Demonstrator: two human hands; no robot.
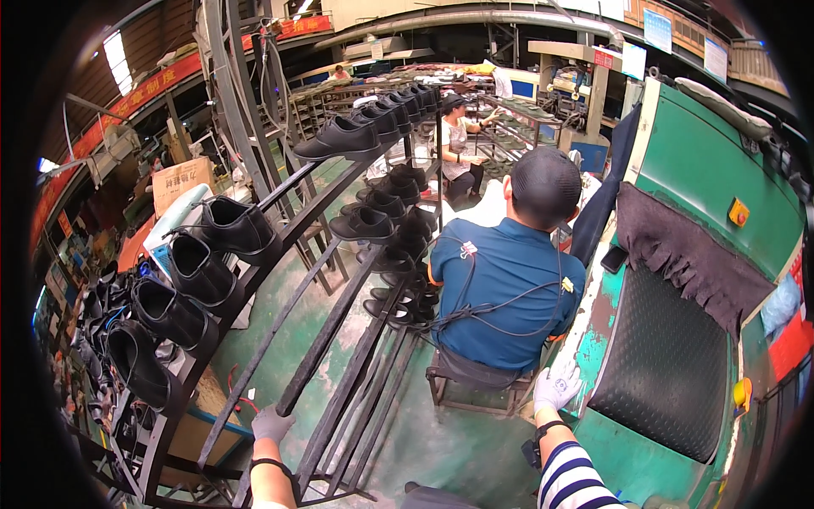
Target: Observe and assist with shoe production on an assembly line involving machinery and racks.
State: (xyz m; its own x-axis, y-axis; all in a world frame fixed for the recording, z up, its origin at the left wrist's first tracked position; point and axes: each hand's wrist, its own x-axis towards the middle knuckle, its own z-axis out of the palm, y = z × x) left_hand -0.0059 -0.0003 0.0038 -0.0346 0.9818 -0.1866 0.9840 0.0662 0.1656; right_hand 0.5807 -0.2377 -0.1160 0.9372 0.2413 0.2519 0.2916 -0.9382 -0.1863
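My left hand (272, 423), in a grey glove, is closed around the near end of a dark metal bar (322, 350) of a shoe rack. Black lace-up shoes (339, 138) stand in a row along the rack's upper rails, and more black shoes (363, 222) sit on the tiers below. Nearer me on the left, several black shoes (176, 310) line the top rail with their openings facing up. My right hand (557, 387), in a white glove, has its fingers stretched out beside the edge of a green machine (599, 332); nothing shows in it.
A seated person in a blue shirt (509, 280) has their back to me, between rack and machine. The machine has a dark textured belt (670, 365) under a ragged cloth flap (678, 246). Another person (462, 153) works farther back. A cardboard box (182, 182) stands left.
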